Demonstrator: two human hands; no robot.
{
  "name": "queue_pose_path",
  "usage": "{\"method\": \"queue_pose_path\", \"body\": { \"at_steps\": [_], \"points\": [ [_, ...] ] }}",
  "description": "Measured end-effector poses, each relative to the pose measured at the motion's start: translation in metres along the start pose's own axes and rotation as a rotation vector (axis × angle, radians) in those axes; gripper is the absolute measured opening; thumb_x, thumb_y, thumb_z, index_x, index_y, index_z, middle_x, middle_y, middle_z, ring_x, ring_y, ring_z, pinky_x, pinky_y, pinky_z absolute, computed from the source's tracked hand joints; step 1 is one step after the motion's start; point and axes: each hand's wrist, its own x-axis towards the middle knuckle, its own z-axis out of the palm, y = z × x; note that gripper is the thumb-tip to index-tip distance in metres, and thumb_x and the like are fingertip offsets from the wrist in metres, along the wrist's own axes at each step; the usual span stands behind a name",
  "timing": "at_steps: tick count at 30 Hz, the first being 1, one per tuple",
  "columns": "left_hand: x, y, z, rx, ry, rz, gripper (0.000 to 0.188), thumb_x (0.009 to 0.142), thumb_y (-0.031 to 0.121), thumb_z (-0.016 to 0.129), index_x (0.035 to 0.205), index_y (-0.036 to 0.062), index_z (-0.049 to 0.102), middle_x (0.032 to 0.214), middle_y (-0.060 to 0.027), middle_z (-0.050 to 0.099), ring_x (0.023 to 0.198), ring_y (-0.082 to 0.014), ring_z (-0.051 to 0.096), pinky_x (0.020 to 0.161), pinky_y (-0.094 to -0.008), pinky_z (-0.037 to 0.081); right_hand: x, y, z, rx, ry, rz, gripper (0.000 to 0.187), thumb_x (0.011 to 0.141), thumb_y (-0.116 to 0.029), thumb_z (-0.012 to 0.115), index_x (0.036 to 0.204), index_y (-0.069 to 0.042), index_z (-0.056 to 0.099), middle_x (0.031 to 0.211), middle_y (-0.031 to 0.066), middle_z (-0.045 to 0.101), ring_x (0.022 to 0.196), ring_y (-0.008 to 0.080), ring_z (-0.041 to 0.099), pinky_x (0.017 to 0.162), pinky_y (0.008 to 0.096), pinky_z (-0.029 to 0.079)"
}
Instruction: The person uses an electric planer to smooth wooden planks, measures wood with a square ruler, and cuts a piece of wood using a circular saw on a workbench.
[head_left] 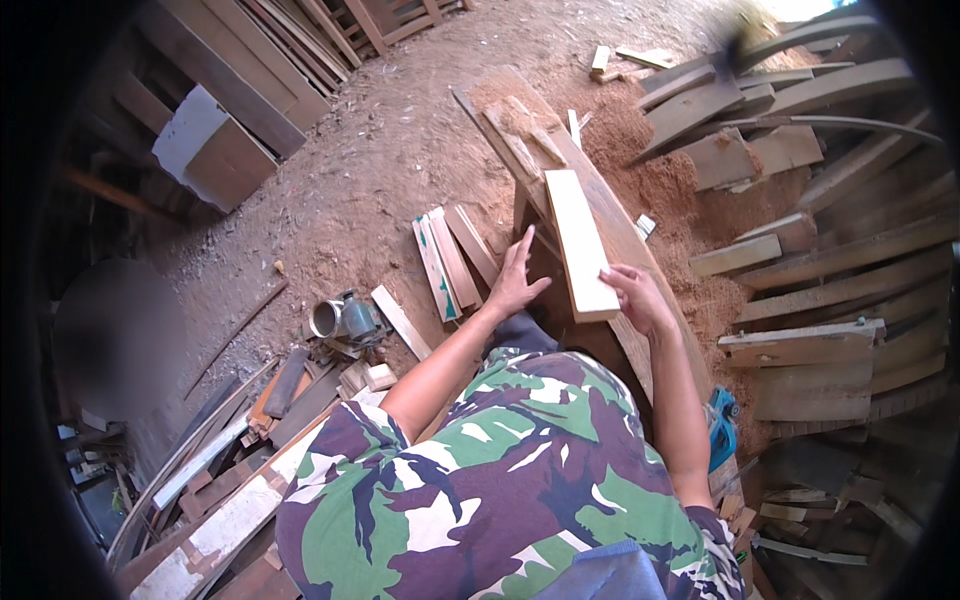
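Observation:
A pale wooden board (pixel 582 240) lies lengthwise over the narrow wooden bench (pixel 612 200), its near end toward my body. My right hand (pixel 640 298) grips the board's right edge close to that near end, thumb and fingers pinched on it. My left hand (pixel 517 280) hovers to the left of the board, apart from it, fingers spread and holding nothing. Beyond the board's far end, thin wood strips (pixel 512 140) and sawdust lie on the bench top.
Several cut boards (pixel 440 262) lie on the dirt floor left of the bench, near a grey machine (pixel 352 318). Curved wood pieces (pixel 800 270) and sawdust (pixel 640 135) heap up on the right. A blue tool (pixel 722 428) sits by my right elbow. Scrap wood (pixel 230 500) fills the lower left.

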Motion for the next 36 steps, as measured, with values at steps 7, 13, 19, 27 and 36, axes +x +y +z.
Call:
{"method": "queue_pose_path", "body": {
  "at_steps": [7, 13, 19, 27, 36],
  "points": [
    [0.004, 0.036, 0.075, 0.009, 0.259, 0.13, 0.073, 0.094, 0.001, 0.068, 0.16, 0.0115, 0.04, 0.14, -0.0228, 0.055, 0.13, -0.0384, 0.057, 0.111, -0.0422, 0.048, -0.031, 0.008, -0.017, 0.297, -0.181, -0.08, 0.037, 0.108, -0.019, 0.058, 0.133, 0.008, 0.056, 0.113, 0.0132, 0.072, 0.097, 0.0168, 0.071, 0.086, 0.0297, 0.059],
    [0.013, 0.034, 0.088, -0.139, 0.343, 0.172, 0.053, 0.101, 0.0, 0.056, 0.153, 0.0075, 0.049, 0.131, -0.0176, 0.058, 0.125, -0.0283, 0.061, 0.107, -0.0387, 0.049, -0.08, 0.023, -0.058, 0.343, -0.232, -0.165, 0.043, 0.11, -0.015, 0.048, 0.146, 0.01, 0.047, 0.132, 0.025, 0.066, 0.12, 0.0284, 0.068, 0.104, 0.0377, 0.056],
    [0.028, 0.037, 0.083, 0.166, 0.465, 0.35, 0.062, 0.092, -0.003, 0.069, 0.15, 0.0066, 0.05, 0.128, -0.0192, 0.063, 0.12, -0.0328, 0.064, 0.103, -0.0407, 0.051, -0.149, 0.067, -0.134, 0.347, -0.068, -0.216, 0.045, 0.109, -0.019, 0.05, 0.149, 0.004, 0.048, 0.136, 0.0225, 0.066, 0.123, 0.0294, 0.067, 0.106, 0.0405, 0.054],
    [0.039, 0.074, 0.077, 0.382, 0.588, 0.401, 0.047, 0.093, 0.006, 0.072, 0.138, 0.0106, 0.06, 0.128, -0.0194, 0.067, 0.119, -0.0373, 0.067, 0.1, -0.0423, 0.053, -0.23, 0.191, -0.223, 0.268, 0.536, -0.285, 0.037, 0.107, -0.016, 0.057, 0.14, 0.001, 0.058, 0.121, 0.016, 0.073, 0.108, 0.0224, 0.072, 0.097, 0.0347, 0.056],
    [0.032, 0.14, 0.072, -0.365, 0.202, 0.25, 0.038, 0.101, 0.028, 0.073, 0.129, 0.0032, 0.067, 0.115, -0.0068, 0.075, 0.101, -0.0143, 0.068, 0.085, -0.0317, 0.055, -0.238, 0.123, -0.18, -0.596, 0.725, -0.642, 0.053, 0.091, -0.019, 0.08, 0.136, 0.002, 0.062, 0.123, 0.0168, 0.07, 0.111, 0.03, 0.069, 0.101, 0.0392, 0.053]
  ]
}}
